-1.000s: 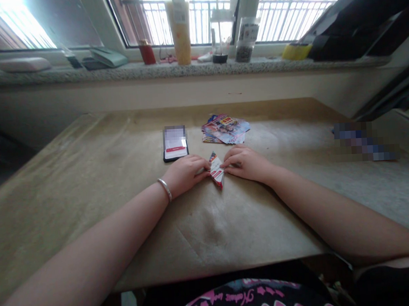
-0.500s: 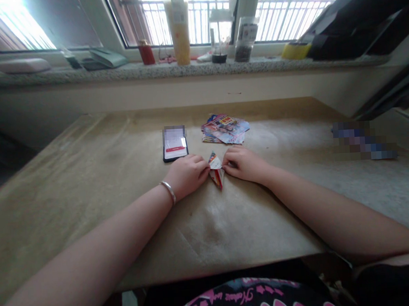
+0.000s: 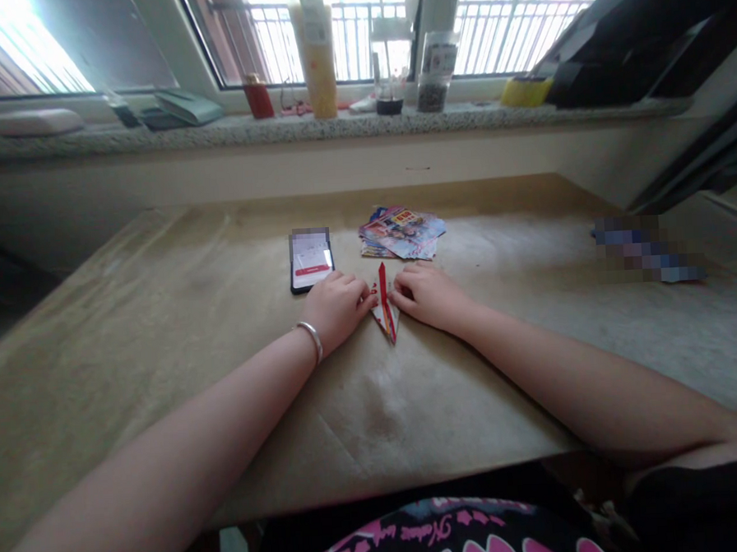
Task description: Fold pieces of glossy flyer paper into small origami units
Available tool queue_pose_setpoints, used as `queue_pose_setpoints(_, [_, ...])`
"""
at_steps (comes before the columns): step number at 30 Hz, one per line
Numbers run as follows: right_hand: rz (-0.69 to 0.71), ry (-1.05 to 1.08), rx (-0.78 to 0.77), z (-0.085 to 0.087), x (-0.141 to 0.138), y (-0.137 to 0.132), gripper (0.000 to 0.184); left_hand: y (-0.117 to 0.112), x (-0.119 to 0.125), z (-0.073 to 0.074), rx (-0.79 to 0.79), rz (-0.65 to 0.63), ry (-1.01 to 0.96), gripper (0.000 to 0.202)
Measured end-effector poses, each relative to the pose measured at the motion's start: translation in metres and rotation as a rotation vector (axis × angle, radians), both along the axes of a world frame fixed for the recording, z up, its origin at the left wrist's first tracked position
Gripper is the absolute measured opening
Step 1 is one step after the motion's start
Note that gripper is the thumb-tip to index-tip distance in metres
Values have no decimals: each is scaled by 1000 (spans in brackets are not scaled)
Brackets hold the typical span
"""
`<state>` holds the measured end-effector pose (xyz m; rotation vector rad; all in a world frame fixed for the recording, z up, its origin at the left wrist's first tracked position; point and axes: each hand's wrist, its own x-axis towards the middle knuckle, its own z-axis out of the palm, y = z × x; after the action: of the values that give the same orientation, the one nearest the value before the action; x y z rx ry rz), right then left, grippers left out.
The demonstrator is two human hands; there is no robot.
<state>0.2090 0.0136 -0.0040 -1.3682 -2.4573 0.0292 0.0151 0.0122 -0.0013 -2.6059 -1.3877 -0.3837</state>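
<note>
Head view: at the left, my phone (image 3: 312, 271) lies on the table (image 3: 220, 267), its screen lit, just beyond the bracelet (image 3: 312, 342) on my wrist. My left hand (image 3: 339, 306) comes next, overlapping the phone's near corner in view; its thumb and fingertips pinch the left edge of the paper (image 3: 385, 308). The paper lies between my hands, long and narrow, one tip toward the window, the near end tapering toward me. It is already folded several times, I judge, with a red strip down the middle and white sides; whether any creases are left to make, I cannot tell. Beyond it sits the stack (image 3: 403, 233), printed sheets overlapping, the top one looking flat. My right hand (image 3: 428, 293), fingers curled, grips the paper's right edge. Far right lies something blurred (image 3: 648, 249).
</note>
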Motion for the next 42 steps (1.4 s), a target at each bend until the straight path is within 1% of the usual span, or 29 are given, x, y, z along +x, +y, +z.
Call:
queue_pose_setpoints(5, [-63, 6, -19, -2, -1, 1, 25, 1, 0, -3, 2, -17, -17, 25])
queue_pose_setpoints(9, [-107, 6, -24, -1, -3, 1, 26, 0, 4, -3, 29, 9, 17, 24])
queue_pose_setpoints(16, [-160, -4, -43, 2, -4, 0, 25, 0, 3, -1, -29, 43, -63, 20])
queue_pose_setpoints(22, [-173, 69, -32, -1, -3, 0, 20, -2, 4, 0, -24, -5, -54, 13])
queue_pose_setpoints(24, [-156, 104, -35, -2, -2, 0, 22, -3, 4, 1, -17, -29, -59, 14])
queue_pose_setpoints(27, [-98, 114, -33, -3, -1, 0, 16, -2, 4, 2, -29, -92, -69, 14])
queue_pose_setpoints(29, [-85, 109, -34, -2, 0, 0, 14, -1, 3, 2, -38, -128, -68, 15])
queue_pose_setpoints(33, [-79, 82, -37, 2, 2, -4, 13, 1, 0, 0, -39, -159, -36, 19])
queue_pose_setpoints(37, [-69, 60, -14, 4, 2, -7, 14, 2, -3, 0, -48, -209, -36, 18])
queue_pose_setpoints(41, [-40, 73, 30, 1, 6, -4, 17, -2, -3, 3, -21, -217, -37, 17])
queue_pose_setpoints(42, [-38, 78, 46, -1, 7, -2, 18, -4, -3, 3, -14, -237, -35, 18])
